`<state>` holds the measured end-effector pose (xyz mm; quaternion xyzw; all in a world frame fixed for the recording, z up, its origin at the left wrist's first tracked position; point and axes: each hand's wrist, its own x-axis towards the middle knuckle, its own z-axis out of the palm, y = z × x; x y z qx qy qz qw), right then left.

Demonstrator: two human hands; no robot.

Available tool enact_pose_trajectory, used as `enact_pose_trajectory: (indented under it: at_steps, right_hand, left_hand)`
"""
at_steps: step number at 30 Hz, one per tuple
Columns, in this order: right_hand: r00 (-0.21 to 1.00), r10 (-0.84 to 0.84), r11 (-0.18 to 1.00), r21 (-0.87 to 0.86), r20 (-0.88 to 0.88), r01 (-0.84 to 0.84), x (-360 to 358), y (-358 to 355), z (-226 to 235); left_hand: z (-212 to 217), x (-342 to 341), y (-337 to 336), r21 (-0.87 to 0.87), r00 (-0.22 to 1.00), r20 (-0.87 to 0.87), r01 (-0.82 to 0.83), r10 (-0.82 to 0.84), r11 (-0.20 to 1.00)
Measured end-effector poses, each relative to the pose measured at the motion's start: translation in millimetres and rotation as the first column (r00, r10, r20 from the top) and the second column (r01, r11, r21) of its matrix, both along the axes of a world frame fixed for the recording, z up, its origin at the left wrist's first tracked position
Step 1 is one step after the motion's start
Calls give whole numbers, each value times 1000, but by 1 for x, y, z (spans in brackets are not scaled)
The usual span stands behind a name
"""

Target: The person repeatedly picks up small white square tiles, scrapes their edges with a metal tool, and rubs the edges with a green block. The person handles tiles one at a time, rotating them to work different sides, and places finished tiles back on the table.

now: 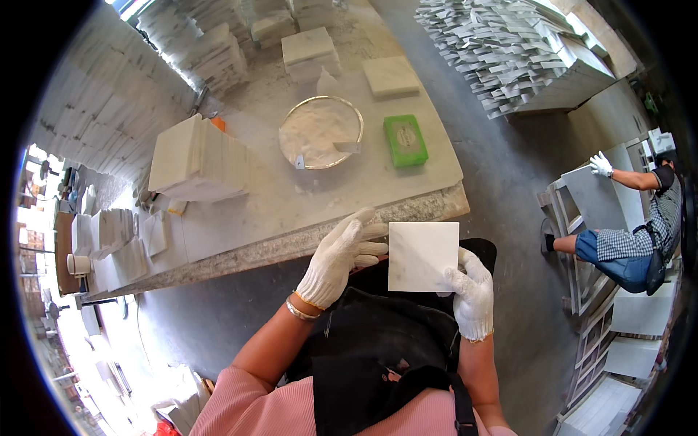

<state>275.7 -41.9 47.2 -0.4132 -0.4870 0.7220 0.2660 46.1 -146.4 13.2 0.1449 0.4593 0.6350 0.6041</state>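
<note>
A square white marble tile with faint grey veining (422,256) is held upright in front of my body, past the table's near edge. Gripping its lower right corner is my gloved right hand (472,294), with the thumb on the face toward me. My left hand (338,258), also in a white knit glove, is beside the tile's left edge with its fingers stretched out. A round bowl (289,125) of white powder with a small flat scraper (347,147) lies farther back on the table. To its right sits a green rectangular block (405,140).
A row of stacked tiles (200,161) stands on the stone table (305,207) at left. More tiles (309,51) are piled behind the bowl. Thin strips fill a pallet (494,54) at far right. A co-worker (636,243) handles large slabs at right.
</note>
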Motion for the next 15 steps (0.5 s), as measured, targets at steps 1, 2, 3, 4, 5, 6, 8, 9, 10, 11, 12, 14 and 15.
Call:
enact_pose_trajectory:
  at_steps: [1, 2, 3, 4, 5, 6, 8, 9, 10, 11, 12, 14, 15]
  right_hand:
    - [1000, -1, 1000, 3, -15, 1, 0, 0, 0]
    - [1000, 2, 1000, 3, -15, -2, 0, 0, 0]
    - [1000, 5, 1000, 2, -15, -5, 0, 0, 1]
    - [1000, 8, 1000, 1, -15, -8, -1, -1, 2]
    - [1000, 11, 1000, 13, -25, -11, -1, -2, 1]
    - [1000, 6, 1000, 10, -30, -6, -1, -3, 0]
    - [999, -4, 1000, 6, -44, 4, -1, -3, 0]
    - [999, -8, 1000, -6, -38, 8, -1, -5, 1]
    - [999, -18, 1000, -7, -31, 18, 0, -8, 0]
    - [999, -30, 1000, -2, -25, 30, 0, -8, -2]
    - [999, -42, 999, 4, -18, 42, 1, -9, -3]
    - [998, -33, 999, -4, -61, 33, 5, -10, -4]
    - [996, -29, 1000, -4, -82, 29, 8, -9, -4]
  left_hand:
    - [0, 2, 1, 19, 999, 29, 33, -34, 999]
    - [-2, 4, 2, 35, 996, 56, 61, -63, 998]
    - [-3, 6, 3, 52, 992, 83, 88, -92, 995]
    - [-3, 8, 4, 43, 986, 135, 95, -100, 995]
    - [-4, 10, 6, 33, 976, 189, 105, -110, 994]
    - [-4, 13, 8, 24, 963, 243, 116, -118, 993]
    - [3, 18, 16, 34, 944, 304, 124, -128, 992]
    - [7, 20, 19, 40, 934, 332, 127, -134, 991]
    - [10, 24, 22, 24, 927, 353, 123, -124, 992]
    - [14, 28, 26, 15, 921, 372, 121, -118, 993]
    - [15, 30, 28, 5, 914, 391, 119, -112, 993]
    - [10, 33, 27, 41, 959, 260, 101, -108, 994]
    - [7, 36, 27, 64, 976, 193, 95, -105, 993]
